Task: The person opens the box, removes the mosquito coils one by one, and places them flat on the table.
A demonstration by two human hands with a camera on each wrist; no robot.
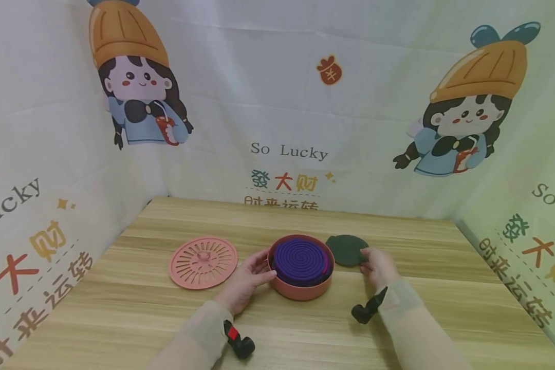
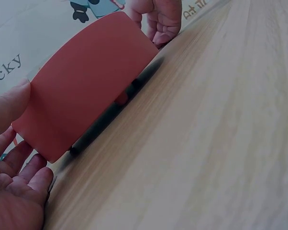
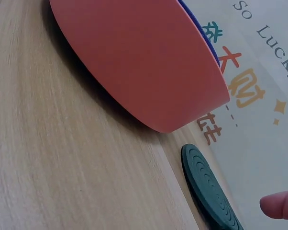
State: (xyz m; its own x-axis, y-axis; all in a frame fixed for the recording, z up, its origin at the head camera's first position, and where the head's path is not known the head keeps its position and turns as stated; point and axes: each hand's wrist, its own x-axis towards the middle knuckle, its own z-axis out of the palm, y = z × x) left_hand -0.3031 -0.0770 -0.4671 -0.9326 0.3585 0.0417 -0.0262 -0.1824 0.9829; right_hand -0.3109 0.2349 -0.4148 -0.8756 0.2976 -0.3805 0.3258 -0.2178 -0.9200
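A round coral-red mosquito coil box (image 1: pixel 300 292) holds a thick purple spiral coil (image 1: pixel 300 259) with a pink strip at its right edge. My left hand (image 1: pixel 245 281) grips the box's left side, with the thumb on its outer wall and fingers curled at its lower edge. Behind and to the right of the box lies a flat dark green mosquito coil (image 1: pixel 347 250). Over its right edge is my right hand (image 1: pixel 378 264). In the right wrist view, one fingertip (image 3: pixel 279 205) shows a gap from the green coil; the other fingers are out of that view.
A coral-red slotted lid (image 1: pixel 203 263) with a small knob lies left of the box on the wooden table (image 1: pixel 300 339). A printed cloth (image 1: pixel 277 103) hangs around the back and sides of the table. Each wrist carries a small black camera.
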